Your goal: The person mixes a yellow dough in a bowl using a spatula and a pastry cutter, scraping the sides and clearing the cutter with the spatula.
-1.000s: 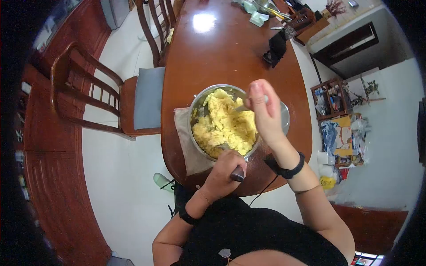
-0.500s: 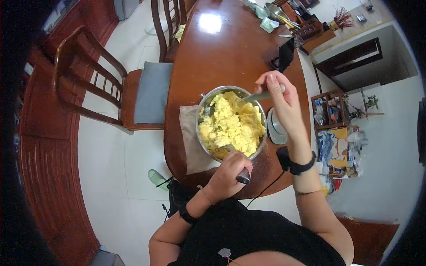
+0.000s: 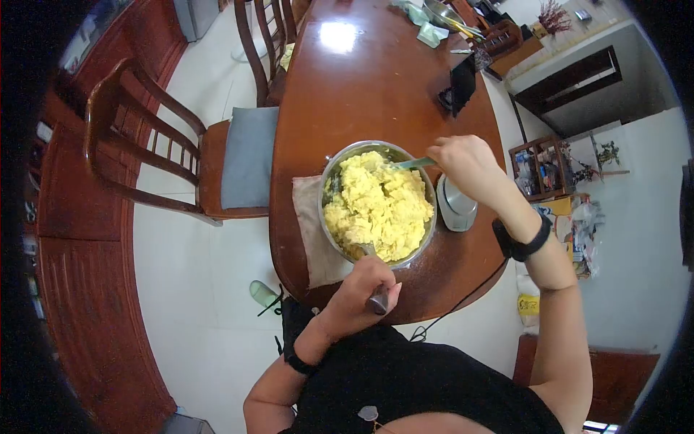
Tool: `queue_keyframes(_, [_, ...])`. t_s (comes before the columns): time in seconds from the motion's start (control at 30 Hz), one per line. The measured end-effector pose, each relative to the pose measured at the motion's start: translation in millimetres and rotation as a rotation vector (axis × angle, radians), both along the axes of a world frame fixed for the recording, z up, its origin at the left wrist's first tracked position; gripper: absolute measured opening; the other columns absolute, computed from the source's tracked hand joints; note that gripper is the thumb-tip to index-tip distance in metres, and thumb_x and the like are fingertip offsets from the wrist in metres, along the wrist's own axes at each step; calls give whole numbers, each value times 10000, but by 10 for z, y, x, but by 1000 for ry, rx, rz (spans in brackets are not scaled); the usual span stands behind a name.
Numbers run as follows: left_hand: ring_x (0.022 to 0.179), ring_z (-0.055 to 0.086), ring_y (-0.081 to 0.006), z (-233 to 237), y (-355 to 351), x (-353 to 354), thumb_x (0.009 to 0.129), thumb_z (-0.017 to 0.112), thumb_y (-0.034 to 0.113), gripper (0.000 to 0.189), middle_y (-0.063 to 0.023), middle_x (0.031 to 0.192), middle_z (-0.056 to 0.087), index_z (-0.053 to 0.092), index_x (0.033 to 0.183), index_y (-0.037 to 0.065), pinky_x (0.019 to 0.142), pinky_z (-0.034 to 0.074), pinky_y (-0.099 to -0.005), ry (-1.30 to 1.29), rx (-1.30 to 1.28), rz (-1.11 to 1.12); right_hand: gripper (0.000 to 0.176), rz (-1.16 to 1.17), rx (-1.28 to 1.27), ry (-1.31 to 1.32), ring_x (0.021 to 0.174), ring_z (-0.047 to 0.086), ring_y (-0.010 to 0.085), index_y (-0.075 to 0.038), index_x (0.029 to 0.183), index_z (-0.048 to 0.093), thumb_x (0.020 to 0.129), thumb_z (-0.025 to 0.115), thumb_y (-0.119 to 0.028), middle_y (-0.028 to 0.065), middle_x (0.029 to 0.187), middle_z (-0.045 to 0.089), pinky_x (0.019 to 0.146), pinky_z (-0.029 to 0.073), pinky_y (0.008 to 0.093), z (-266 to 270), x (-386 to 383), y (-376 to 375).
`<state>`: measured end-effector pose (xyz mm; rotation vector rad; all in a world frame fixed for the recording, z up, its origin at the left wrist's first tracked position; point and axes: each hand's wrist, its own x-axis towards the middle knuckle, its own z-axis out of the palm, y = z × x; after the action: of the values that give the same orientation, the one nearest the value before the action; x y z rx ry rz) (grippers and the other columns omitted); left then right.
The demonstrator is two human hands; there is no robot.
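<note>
A metal bowl near the table's rounded end holds a lumpy yellow mash. My left hand, at the bowl's near side, is wrapped round a dark-handled utensil. Its metal neck goes down into the mash, and its working end is hidden there. Over the far right rim, my right hand grips a pale grey-green spatula. The spatula's tip lies against the mash at the bowl's upper right, its end partly covered.
Under the bowl's left side lies a beige cloth. A kitchen scale stands just right of the bowl. Farther up the wooden table are a black device on a stand and another metal bowl. A cushioned chair stands left.
My right hand has turned over and shifted slightly down and right, its forearm swinging outward. My left hand has moved a little down and left with the utensil. The mash has shifted in the bowl.
</note>
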<state>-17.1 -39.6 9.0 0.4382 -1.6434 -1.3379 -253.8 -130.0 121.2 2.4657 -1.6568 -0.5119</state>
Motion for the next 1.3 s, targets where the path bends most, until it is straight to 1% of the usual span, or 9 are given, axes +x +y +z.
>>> queue_keyframes(0.1, [703, 518, -259, 29, -1, -35, 680, 635, -67, 289, -77, 752, 496, 451, 845, 82, 652, 429, -343, -1, -65, -46, 122, 213, -23, 87, 711, 611, 219, -71, 803, 604, 687, 569, -85, 45, 744, 589, 601, 485, 311, -180, 110, -146])
queue_keyframes(0.27, [696, 511, -267, -24, 45, -18, 679, 633, -59, 278, -83, 745, 485, 453, 835, 84, 640, 423, -354, -77, -71, -65, 124, 298, -34, 142, 710, 619, 206, -67, 799, 607, 688, 568, -107, 44, 732, 594, 589, 492, 313, -469, 131, -318])
queue_keyframes(0.47, [725, 522, -266, -96, 61, 26, 688, 614, -73, 263, -89, 760, 492, 449, 826, 79, 657, 436, -346, -60, -78, -39, 66, 435, 105, -136, 647, 613, 208, -65, 702, 590, 697, 561, -123, 58, 631, 579, 554, 493, 322, -504, 159, -353])
queue_keyframes(0.57, [733, 500, -294, -116, 69, 42, 682, 620, -37, 251, -104, 758, 483, 449, 835, 65, 695, 415, -367, -43, -46, -25, 61, 547, 136, -63, 592, 601, 199, -57, 679, 568, 688, 551, -115, 41, 620, 561, 514, 494, 314, -257, 356, -16])
queue_keyframes(0.8, [746, 509, -290, -118, 137, 27, 686, 624, -37, 249, -101, 777, 496, 458, 840, 65, 707, 423, -362, -22, -38, 9, 96, 559, 56, 13, 675, 596, 181, -60, 741, 584, 710, 529, -132, 24, 683, 566, 588, 469, 278, 353, 356, 532])
queue_keyframes(1.0, [744, 517, -267, -49, 95, 74, 690, 625, -48, 244, -93, 783, 503, 465, 841, 57, 695, 429, -336, -26, 34, -11, 162, 114, -113, 19, 648, 578, 166, -100, 853, 605, 730, 541, -183, 6, 680, 540, 550, 450, 286, 756, 18, 886])
queue_keyframes(1.07, [749, 524, -257, -14, 62, 81, 689, 624, -58, 236, -90, 780, 507, 469, 832, 50, 689, 434, -329, -65, 53, -6, 183, -45, -243, -53, 570, 547, 193, -97, 880, 636, 730, 638, -201, 21, 635, 525, 497, 417, 312, 753, -40, 990])
queue_keyframes(1.27, [736, 535, -248, 20, -31, 59, 695, 622, -59, 220, -91, 789, 513, 484, 832, 45, 668, 446, -315, -89, 80, 23, 82, -285, -136, -97, 655, 594, 250, -80, 871, 474, 790, 490, -78, 75, 681, 545, 532, 476, 349, 149, -221, 1171])
queue_keyframes(1.3, [715, 540, -205, 9, -51, 60, 714, 616, -54, 210, -76, 787, 517, 485, 847, 44, 651, 447, -288, -80, 84, 32, 129, -356, -78, -134, 654, 597, 261, -74, 912, 480, 783, 485, -67, 86, 701, 557, 540, 483, 355, 35, -227, 1237])
